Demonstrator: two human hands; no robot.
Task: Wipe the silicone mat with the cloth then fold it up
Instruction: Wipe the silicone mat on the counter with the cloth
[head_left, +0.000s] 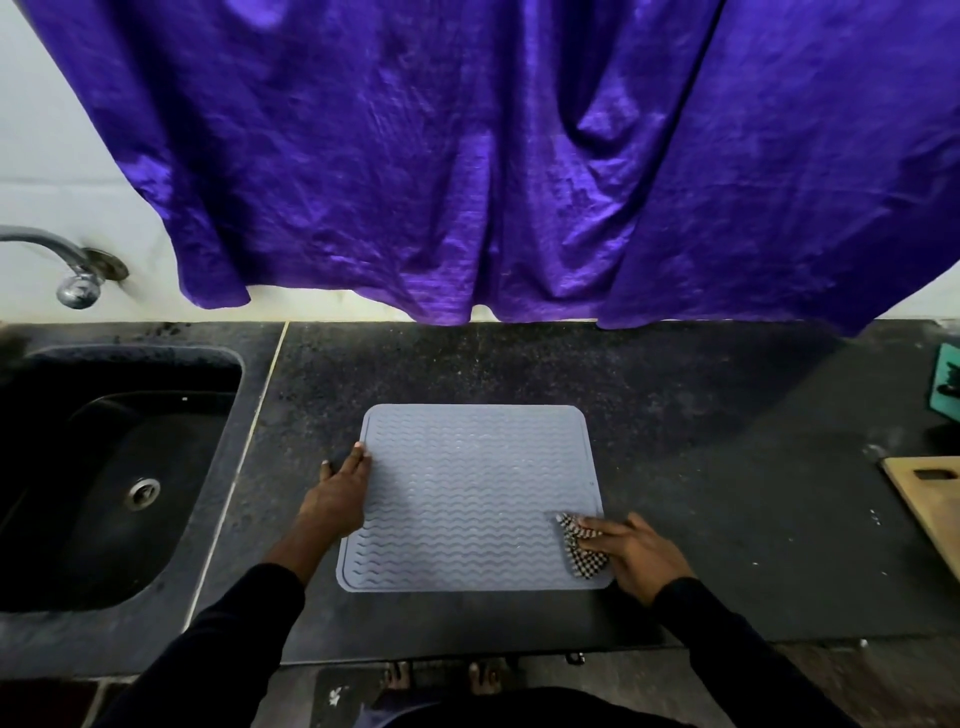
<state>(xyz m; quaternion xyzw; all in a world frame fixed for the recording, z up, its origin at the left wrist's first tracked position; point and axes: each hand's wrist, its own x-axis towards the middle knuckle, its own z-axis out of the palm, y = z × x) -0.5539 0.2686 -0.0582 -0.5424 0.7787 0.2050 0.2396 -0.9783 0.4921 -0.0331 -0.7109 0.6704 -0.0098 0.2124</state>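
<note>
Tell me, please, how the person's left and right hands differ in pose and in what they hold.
The left hand lies with straight fingers on the left edge of the silicone mat and holds nothing; the right hand grips the checked cloth. The left hand sits midway along the mat's side, the right hand at its near right corner. Both rest at the mat's edges.

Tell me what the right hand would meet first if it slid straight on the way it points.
The right hand, gripping the cloth, points left across the mat; past bare mat it would likely meet the left hand on its left edge.
</note>
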